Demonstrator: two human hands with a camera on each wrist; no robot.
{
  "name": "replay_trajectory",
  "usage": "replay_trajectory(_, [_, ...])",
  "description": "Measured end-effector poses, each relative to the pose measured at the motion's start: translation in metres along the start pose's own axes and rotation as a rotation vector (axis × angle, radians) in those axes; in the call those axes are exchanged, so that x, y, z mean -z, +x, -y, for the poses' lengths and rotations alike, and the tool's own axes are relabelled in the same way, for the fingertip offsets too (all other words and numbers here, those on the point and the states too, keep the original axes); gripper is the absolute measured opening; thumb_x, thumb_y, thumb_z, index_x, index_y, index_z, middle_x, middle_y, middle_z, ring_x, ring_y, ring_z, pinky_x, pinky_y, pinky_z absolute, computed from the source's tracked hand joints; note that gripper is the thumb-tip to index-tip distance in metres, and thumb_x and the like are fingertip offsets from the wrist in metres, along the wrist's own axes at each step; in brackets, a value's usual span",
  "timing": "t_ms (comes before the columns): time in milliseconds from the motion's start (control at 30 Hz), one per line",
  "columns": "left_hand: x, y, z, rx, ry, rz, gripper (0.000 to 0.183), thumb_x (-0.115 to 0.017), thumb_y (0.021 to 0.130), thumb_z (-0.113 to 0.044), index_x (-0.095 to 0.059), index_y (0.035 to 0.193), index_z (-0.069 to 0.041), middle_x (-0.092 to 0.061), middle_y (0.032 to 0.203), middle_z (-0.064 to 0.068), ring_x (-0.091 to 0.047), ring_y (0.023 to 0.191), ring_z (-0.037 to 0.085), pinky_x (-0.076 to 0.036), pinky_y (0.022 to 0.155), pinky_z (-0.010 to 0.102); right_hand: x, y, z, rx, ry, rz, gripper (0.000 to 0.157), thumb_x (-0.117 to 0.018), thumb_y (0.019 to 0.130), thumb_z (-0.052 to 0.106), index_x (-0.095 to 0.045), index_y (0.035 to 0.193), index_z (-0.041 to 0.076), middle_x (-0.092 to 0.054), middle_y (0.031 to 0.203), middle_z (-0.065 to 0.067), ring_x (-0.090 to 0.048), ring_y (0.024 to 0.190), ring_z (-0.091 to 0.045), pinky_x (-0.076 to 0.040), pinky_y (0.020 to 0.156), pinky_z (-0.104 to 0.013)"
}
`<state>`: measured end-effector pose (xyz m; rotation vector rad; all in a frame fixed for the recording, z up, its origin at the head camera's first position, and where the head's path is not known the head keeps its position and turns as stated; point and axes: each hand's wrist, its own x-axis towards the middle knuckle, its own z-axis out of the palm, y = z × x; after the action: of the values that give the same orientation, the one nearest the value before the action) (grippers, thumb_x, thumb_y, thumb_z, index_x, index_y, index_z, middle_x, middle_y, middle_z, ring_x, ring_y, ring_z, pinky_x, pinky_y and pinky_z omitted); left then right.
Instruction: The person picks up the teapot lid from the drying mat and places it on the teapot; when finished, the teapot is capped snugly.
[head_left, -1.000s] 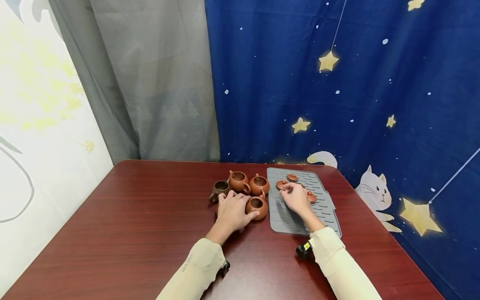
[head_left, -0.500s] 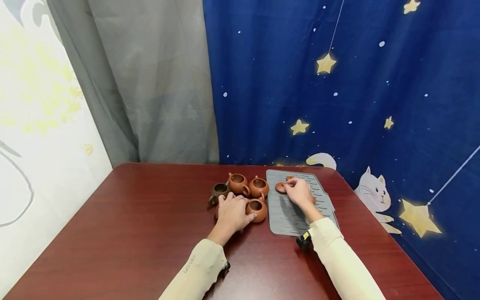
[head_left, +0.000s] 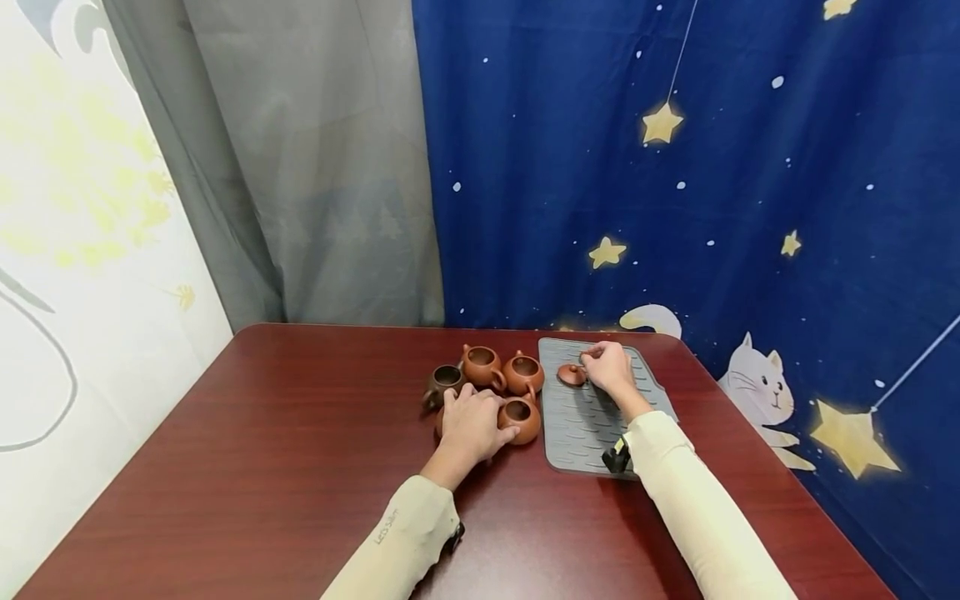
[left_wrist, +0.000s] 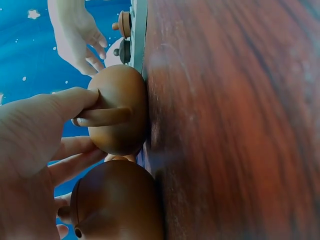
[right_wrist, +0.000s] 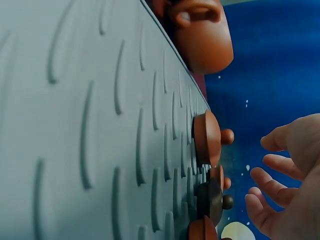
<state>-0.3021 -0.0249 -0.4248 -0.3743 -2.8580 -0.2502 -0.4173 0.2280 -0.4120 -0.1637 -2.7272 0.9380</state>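
My left hand (head_left: 472, 427) grips a reddish-brown lidless teapot (head_left: 521, 420), its thumb at the rim beside the handle in the left wrist view. Under the same hand, a second teapot (left_wrist: 122, 200) with its lid on is partly covered by the fingers. My right hand (head_left: 611, 367) hovers at the far part of a grey ridged mat (head_left: 577, 442). Its fingers are loosely bent and hold nothing in the right wrist view. Near them, lids stand knob up on the mat: a reddish-brown lid (right_wrist: 206, 140), a dark lid (right_wrist: 214, 200) and another brown lid (right_wrist: 201, 230).
Behind the left hand stand a dark open teapot (head_left: 447, 377) and two open brown teapots (head_left: 482, 364), close together. The mat lies just right of the teapots on a dark red table (head_left: 300, 450). Curtains (head_left: 570, 167) hang behind the table's far edge.
My right hand has moved from the front left lid toward the far lid, slightly back and right, and its fingers are off the front lid. The left hand has stayed at the teapots.
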Motion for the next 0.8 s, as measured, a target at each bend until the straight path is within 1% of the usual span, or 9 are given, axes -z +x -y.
replay_trajectory(200, [0.0, -0.001, 0.0, 0.006, -0.029, 0.006, 0.053, -0.072, 0.082, -0.06, -0.072, 0.123, -0.025, -0.068, 0.121, -0.005, -0.051, 0.111, 0.025, -0.031, 0.095, 0.053, -0.003, 0.011, -0.005, -0.022, 0.026, 0.02, 0.028, -0.065, 0.094, 0.024, -0.072, 0.111, 0.003, -0.07, 0.112, -0.016, -0.062, 0.104, -0.033, -0.047, 0.09, -0.048])
replay_trajectory(267, [0.0, 0.0, 0.001, 0.003, -0.038, 0.002, 0.053, -0.072, 0.082, -0.059, -0.072, 0.123, -0.025, -0.068, 0.121, -0.005, -0.051, 0.111, 0.025, -0.031, 0.094, 0.053, -0.003, 0.015, -0.006, -0.037, 0.04, 0.023, 0.029, -0.065, 0.095, 0.023, -0.071, 0.112, 0.001, -0.069, 0.112, -0.017, -0.063, 0.098, -0.033, -0.047, 0.09, -0.048])
replay_trajectory(367, [0.001, 0.001, 0.001, 0.007, -0.039, -0.002, 0.054, -0.072, 0.082, -0.06, -0.072, 0.123, -0.025, -0.068, 0.122, -0.005, -0.05, 0.111, 0.025, -0.032, 0.093, 0.053, -0.003, 0.019, -0.006, -0.054, 0.054, 0.037, 0.033, -0.064, 0.095, 0.022, -0.067, 0.12, 0.0, -0.068, 0.115, -0.019, -0.068, 0.085, -0.034, -0.047, 0.091, -0.047])
replay_trajectory(400, [0.001, 0.001, 0.002, 0.01, -0.036, -0.006, 0.054, -0.072, 0.082, -0.06, -0.072, 0.123, -0.025, -0.068, 0.122, -0.005, -0.05, 0.111, 0.025, -0.032, 0.092, 0.053, -0.002, 0.021, -0.006, -0.055, 0.051, 0.041, 0.035, -0.063, 0.095, 0.022, -0.065, 0.122, 0.001, -0.067, 0.117, -0.019, -0.068, 0.084, -0.033, -0.048, 0.091, -0.047])
replay_trajectory(467, [0.001, 0.001, 0.002, 0.016, -0.033, -0.004, 0.054, -0.072, 0.082, -0.06, -0.072, 0.123, -0.026, -0.068, 0.123, -0.005, -0.05, 0.111, 0.025, -0.032, 0.092, 0.053, -0.002, 0.024, -0.006, -0.066, 0.051, 0.064, 0.037, -0.062, 0.096, 0.021, -0.063, 0.127, 0.001, -0.065, 0.122, -0.02, -0.068, 0.091, -0.034, -0.047, 0.095, -0.047])
replay_trajectory(500, [0.001, 0.001, 0.002, 0.019, -0.034, 0.0, 0.054, -0.072, 0.082, -0.06, -0.072, 0.124, -0.026, -0.068, 0.123, -0.005, -0.05, 0.111, 0.025, -0.031, 0.093, 0.053, -0.002, 0.025, -0.007, -0.07, 0.043, 0.078, 0.038, -0.062, 0.097, 0.021, -0.062, 0.128, 0.0, -0.064, 0.124, -0.021, -0.066, 0.098, -0.034, -0.046, 0.096, -0.048])
replay_trajectory(600, [0.001, 0.001, 0.001, 0.014, -0.038, 0.009, 0.053, -0.072, 0.083, -0.059, -0.071, 0.124, -0.026, -0.067, 0.123, -0.005, -0.05, 0.112, 0.025, -0.031, 0.094, 0.052, -0.002, 0.029, -0.012, -0.089, 0.014, 0.1, 0.04, -0.061, 0.097, 0.021, -0.061, 0.131, -0.001, -0.061, 0.129, -0.022, -0.055, 0.117, -0.038, -0.044, 0.099, -0.05])
replay_trajectory(667, [-0.001, 0.001, 0.001, 0.009, -0.039, 0.016, 0.053, -0.071, 0.083, -0.059, -0.071, 0.124, -0.026, -0.067, 0.123, -0.005, -0.05, 0.113, 0.025, -0.031, 0.095, 0.052, -0.003, 0.031, -0.016, -0.113, 0.018, 0.116, 0.041, -0.062, 0.097, 0.022, -0.061, 0.132, -0.001, -0.059, 0.132, -0.022, -0.05, 0.122, -0.04, -0.042, 0.101, -0.05])
replay_trajectory(800, [-0.002, 0.0, 0.0, 0.008, -0.033, 0.023, 0.053, -0.07, 0.084, -0.059, -0.071, 0.125, -0.026, -0.067, 0.122, -0.006, -0.049, 0.113, 0.024, -0.031, 0.094, 0.052, -0.005, 0.035, -0.023, -0.144, 0.026, 0.125, 0.043, -0.063, 0.096, 0.023, -0.062, 0.132, 0.001, -0.057, 0.135, -0.02, -0.048, 0.124, -0.04, -0.042, 0.101, -0.048])
